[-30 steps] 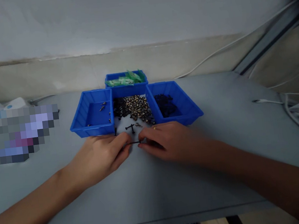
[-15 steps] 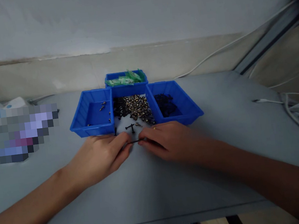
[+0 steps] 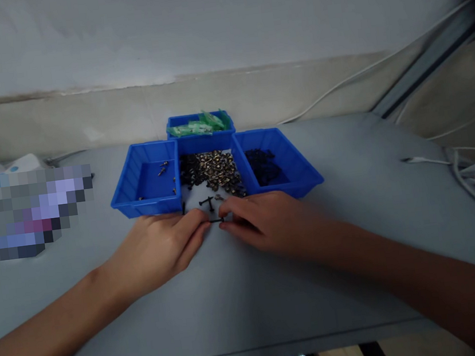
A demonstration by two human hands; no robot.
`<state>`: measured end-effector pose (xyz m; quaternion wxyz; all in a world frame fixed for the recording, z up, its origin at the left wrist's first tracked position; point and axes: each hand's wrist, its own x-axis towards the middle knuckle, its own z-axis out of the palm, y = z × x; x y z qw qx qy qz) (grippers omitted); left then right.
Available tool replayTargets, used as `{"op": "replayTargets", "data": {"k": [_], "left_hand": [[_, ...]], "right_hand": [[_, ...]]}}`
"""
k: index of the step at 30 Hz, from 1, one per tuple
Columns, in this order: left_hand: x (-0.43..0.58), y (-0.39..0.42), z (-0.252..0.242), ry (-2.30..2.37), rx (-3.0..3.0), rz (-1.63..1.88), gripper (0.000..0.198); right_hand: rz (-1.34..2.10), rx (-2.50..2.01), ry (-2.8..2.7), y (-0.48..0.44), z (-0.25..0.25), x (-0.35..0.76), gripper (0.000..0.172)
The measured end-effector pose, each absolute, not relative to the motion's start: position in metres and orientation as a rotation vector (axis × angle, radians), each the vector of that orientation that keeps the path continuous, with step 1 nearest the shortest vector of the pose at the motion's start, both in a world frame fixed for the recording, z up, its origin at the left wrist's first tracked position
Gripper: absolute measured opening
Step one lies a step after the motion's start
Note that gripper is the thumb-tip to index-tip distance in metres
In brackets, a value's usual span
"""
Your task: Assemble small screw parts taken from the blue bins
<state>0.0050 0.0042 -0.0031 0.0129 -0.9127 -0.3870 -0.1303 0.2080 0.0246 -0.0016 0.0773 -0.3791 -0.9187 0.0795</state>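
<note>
Screw (image 3: 215, 221), pinched in the left hand (image 3: 162, 240), is best held level and steady, with the right hand (image 3: 271, 220), grip slightly spread around the free end, touching lightly.

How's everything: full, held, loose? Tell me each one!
Left hand: pinching a dark screw
Right hand: curled at the screw's head, grip unclear
Dark screw: held roughly level
Left blue bin: open, few small screws inside
Right blue bin: open, partly filled
Back blue bin: green packets poking above rim
Screw pile: loose, heaped
</note>
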Motion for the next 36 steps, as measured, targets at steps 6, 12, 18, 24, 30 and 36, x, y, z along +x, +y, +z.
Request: {"op": "replayTargets", "data": {"k": [6,12,18,24,30,36], "left_hand": [[0.0048,0.0039,-0.0026,-1.204,-2.878,-0.395,0.026],[0.0044,0.0039,-0.0026,-1.187,-2.892,-0.387,0.026],[0.0057,0.0052,-0.0021,-1.200,-2.868,-0.373,0.029],[0.0047,0.0045,-0.0027,-1.234,-2.905,-0.384,0.027],[0.0042,0.0054,-0.0051,-1.202,-2.920,-0.369,0.026],[0.0055,0.0068,-0.0064,-1.121,-2.970,-0.357,0.027]], "right_hand": [[0.197,-1.122,-2.761,0.0234,-0.0019,0.2078,0.022],[0.226,-1.151,-2.760,0.0236,-0.0012,0.2071,0.024],[0.278,-1.159,-2.751,0.0236,0.0005,0.2074,0.022],[0.238,-1.159,-2.750,0.0228,0.0003,0.2074,0.021],[0.208,-1.139,-2.747,0.0232,-0.0004,0.2089,0.019],[0.343,-0.984,-2.740,0.0215,0.0021,0.2077,0.021]]}}
